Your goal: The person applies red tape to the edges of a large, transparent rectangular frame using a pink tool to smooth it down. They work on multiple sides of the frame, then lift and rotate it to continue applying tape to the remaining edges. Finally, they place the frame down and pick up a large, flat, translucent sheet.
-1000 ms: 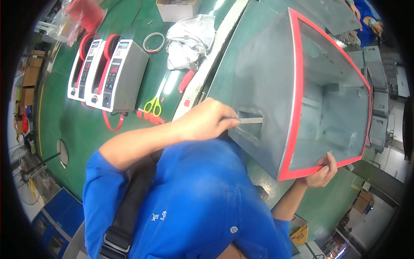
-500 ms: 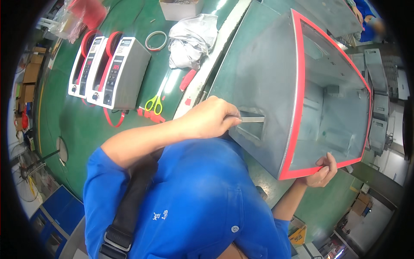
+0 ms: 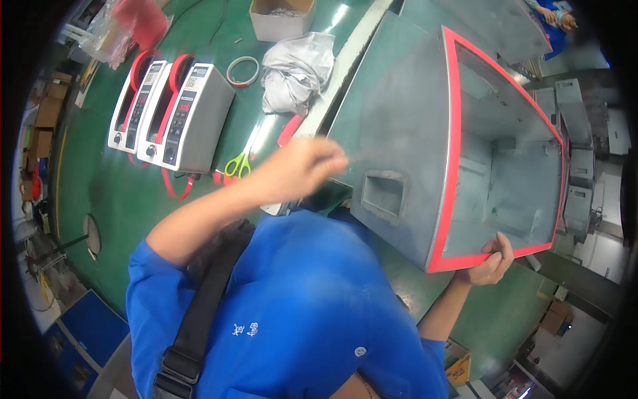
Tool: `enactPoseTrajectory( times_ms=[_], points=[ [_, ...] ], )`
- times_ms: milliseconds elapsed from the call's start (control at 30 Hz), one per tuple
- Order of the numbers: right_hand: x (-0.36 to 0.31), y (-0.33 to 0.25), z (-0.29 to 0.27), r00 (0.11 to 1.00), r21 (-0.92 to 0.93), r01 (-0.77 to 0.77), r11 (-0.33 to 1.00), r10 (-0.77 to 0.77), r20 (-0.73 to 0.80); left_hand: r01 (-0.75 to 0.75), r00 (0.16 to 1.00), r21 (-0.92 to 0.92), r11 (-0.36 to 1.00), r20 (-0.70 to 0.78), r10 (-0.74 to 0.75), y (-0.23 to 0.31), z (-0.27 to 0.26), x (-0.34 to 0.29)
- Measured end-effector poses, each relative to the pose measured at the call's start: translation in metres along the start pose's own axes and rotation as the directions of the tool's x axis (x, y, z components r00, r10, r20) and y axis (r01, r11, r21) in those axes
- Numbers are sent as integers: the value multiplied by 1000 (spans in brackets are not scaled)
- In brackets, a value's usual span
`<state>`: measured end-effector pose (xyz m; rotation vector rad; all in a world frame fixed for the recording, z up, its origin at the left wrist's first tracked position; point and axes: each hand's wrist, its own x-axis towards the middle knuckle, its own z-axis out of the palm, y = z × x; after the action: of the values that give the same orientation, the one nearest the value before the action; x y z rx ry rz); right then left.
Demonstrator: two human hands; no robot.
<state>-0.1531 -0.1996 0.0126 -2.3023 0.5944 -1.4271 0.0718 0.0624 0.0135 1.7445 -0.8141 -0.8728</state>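
A large grey metal box point(image 3: 405, 126) rests at my right, its open front edged with red tape point(image 3: 454, 146). In its near side is a rectangular cutout point(image 3: 384, 194) with a rough, pale border. My left hand point(image 3: 306, 169) is closed in a pinch, raised to the left of the cutout and apart from it. From its fingertips a thin flat strip point(image 3: 362, 158) sticks out toward the box, smeared by motion. At the lower taped edge my right hand point(image 3: 490, 266) is closed around the rim, fingers bent over it and thumb hidden in part.
Two white tape dispensers point(image 3: 189, 116) with red tape stand on the green table point(image 3: 219, 33). Near them lie yellow-green scissors point(image 3: 237, 165), a tape roll point(image 3: 242, 70) and a grey cloth point(image 3: 292, 73). A carton point(image 3: 282, 20) sits farther back. Another person's hand point(image 3: 565, 20) shows at top right.
My left hand has drawn back from the cutout, up and to the left, with the strip still in its fingers. My right hand stays on the rim.
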Motion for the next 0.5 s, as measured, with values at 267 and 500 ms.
enactPoseTrajectory(
  times_ms=[267,500],
  points=[
    [2,-2,-1,997,2,60,998,-60,55,157,953,-80,984,273,-130,-22,38,-4],
    [1,-4,0,999,16,10,1000,-11,49,172,952,-177,969,283,-118,-14,48,3]
  ],
)
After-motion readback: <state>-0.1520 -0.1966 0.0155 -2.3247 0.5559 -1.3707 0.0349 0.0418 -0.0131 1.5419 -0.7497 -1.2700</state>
